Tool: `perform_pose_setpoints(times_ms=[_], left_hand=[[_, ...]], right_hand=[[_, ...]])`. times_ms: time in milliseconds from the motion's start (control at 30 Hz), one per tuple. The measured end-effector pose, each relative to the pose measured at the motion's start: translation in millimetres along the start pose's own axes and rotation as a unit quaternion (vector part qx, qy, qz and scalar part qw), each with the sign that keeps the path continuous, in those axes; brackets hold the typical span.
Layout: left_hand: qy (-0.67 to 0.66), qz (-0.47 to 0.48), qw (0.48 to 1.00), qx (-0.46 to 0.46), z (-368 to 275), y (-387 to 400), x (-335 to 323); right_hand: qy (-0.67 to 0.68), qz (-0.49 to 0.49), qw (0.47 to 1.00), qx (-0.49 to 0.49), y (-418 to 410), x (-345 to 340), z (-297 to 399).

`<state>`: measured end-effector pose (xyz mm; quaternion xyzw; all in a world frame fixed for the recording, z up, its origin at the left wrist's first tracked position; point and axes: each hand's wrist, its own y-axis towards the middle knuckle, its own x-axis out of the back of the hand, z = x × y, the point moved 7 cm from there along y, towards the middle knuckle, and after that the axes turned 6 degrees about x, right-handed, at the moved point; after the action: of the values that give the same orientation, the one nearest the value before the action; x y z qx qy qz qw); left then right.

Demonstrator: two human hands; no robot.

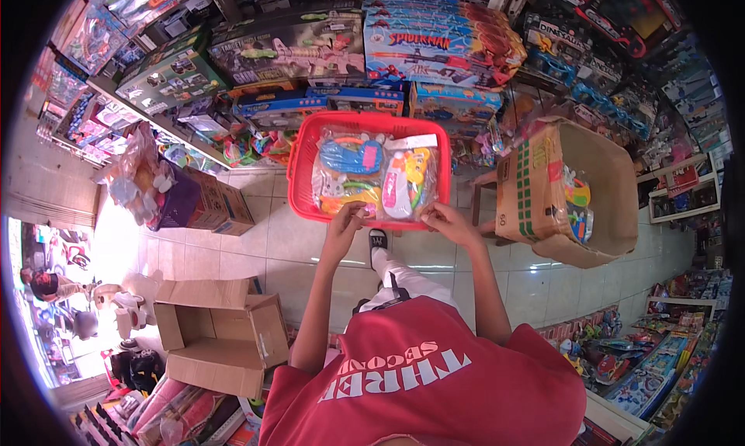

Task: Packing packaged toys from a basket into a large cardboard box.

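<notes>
A red plastic basket (297, 181) stands before me with several toys in clear plastic packaging inside. A blue toy (351, 156) lies at its upper left, an orange and green toy (352, 198) at the lower left. On the right is a packaged white toy with a yellow animal head (401, 184). My left hand (349, 219) is at the near edge of the basket, by the orange and green toy's packaging. My right hand (445, 220) is at the near right corner, its fingertips close together by the clear packaging. Whether either hand grips the plastic cannot be made out.
A tall cardboard box (529, 184) holding packaged toys stands on a stool at the right. An open cardboard box (218, 353) is at the lower left. A purple container (177, 195) is at the left. Shelves of boxed toys (433, 44) line the far side.
</notes>
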<state>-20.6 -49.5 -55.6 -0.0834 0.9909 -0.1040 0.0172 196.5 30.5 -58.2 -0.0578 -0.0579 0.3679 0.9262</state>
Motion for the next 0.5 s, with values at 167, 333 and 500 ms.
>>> perform_pose_setpoints(times_ms=[167, 333, 500], left_hand=[[0.103, -0.04, 0.993, -0.031, 3, 68, 43], [0.259, -0.103, 0.959, -0.045, 18, 118, 83], [0.301, -0.126, 0.943, -0.062, 28, 143, 99]], right_hand=[[0.036, 0.034, 0.999, 0.017, 80, -13, 12], [-0.138, 0.069, 0.986, 0.06, 151, -41, -12], [-0.365, 0.04, 0.923, 0.119, 183, -57, -20]])
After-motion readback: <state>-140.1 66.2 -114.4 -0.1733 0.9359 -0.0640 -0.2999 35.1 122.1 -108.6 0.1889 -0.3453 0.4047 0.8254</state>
